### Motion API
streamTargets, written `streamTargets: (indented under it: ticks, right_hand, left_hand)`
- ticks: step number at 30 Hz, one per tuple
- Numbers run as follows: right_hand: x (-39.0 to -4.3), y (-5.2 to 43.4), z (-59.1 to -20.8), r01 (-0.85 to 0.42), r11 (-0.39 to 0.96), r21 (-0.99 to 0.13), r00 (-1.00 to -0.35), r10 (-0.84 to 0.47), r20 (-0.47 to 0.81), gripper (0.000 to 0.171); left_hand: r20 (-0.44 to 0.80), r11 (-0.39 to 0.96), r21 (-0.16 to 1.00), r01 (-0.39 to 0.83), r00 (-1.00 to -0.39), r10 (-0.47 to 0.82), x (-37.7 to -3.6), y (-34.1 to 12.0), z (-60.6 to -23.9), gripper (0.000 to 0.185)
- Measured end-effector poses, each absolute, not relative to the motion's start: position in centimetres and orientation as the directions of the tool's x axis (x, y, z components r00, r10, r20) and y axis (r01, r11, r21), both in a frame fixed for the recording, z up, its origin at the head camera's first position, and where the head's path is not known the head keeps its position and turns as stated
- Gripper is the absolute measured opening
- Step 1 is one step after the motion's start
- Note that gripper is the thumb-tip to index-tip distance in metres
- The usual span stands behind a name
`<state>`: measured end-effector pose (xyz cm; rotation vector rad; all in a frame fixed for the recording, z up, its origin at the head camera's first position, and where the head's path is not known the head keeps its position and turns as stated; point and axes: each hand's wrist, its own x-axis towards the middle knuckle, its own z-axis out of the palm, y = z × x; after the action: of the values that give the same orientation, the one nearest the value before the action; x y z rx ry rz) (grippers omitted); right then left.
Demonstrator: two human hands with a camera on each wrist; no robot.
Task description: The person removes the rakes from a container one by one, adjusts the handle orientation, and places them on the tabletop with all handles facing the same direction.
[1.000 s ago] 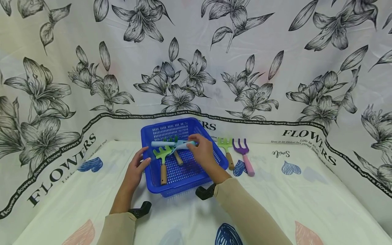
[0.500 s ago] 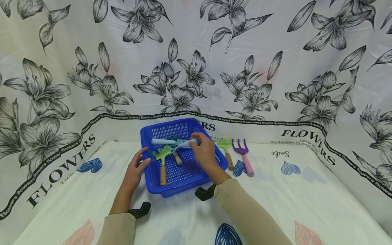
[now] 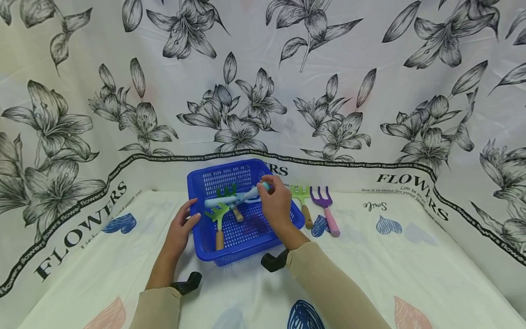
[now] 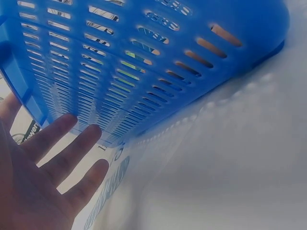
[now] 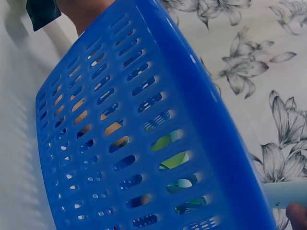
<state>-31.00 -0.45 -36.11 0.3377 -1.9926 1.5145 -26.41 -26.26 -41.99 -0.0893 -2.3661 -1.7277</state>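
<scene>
A blue slotted basket point(image 3: 242, 255) stands on the cloth-covered table. My left hand point(image 3: 182, 226) rests with straight fingers against its left wall; in the left wrist view the left hand's fingers point(image 4: 62, 153) lie on the basket wall point(image 4: 144, 57). My right hand point(image 3: 276, 203) pinches one end of a pale blue tool point(image 3: 222, 200) above the basket, and the tool slopes down to the left. A light green rake point(image 3: 218, 218) and a dark green rake point(image 3: 228, 192) lie inside. The right wrist view shows the basket wall point(image 5: 144, 120) and the pale blue tool point(image 5: 288, 194).
To the right of the basket lie a lime green rake point(image 3: 302, 201) and a purple fork with a pink handle point(image 3: 326, 210). A flower-printed cloth covers the table and rises as a backdrop on three sides. The cloth spreads out to the right.
My right hand has raised its end of the pale blue tool, so the tool now tilts with its far end lower in the basket. The left hand has stayed on the wall.
</scene>
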Motion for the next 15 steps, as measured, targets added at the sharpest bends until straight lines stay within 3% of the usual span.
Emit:
streamTargets:
  ticks: [8,15]
  right_hand:
    - [-30.7,-0.5,-36.0,-0.565,0.28,-0.776,-0.756,0.2,0.623,0.018]
    - [-30.2,0.1,-35.9,-0.564,0.281,-0.776,-0.757,0.198,0.622,0.016]
  left_hand:
    - [0.216,0.312,0.932,0.185,-0.974,-0.068,-24.3,-25.2,-39.6,0.056]
    - [0.206,0.314,0.933,0.174,-0.976,-0.071,-25.8,-25.9,-41.1,0.058]
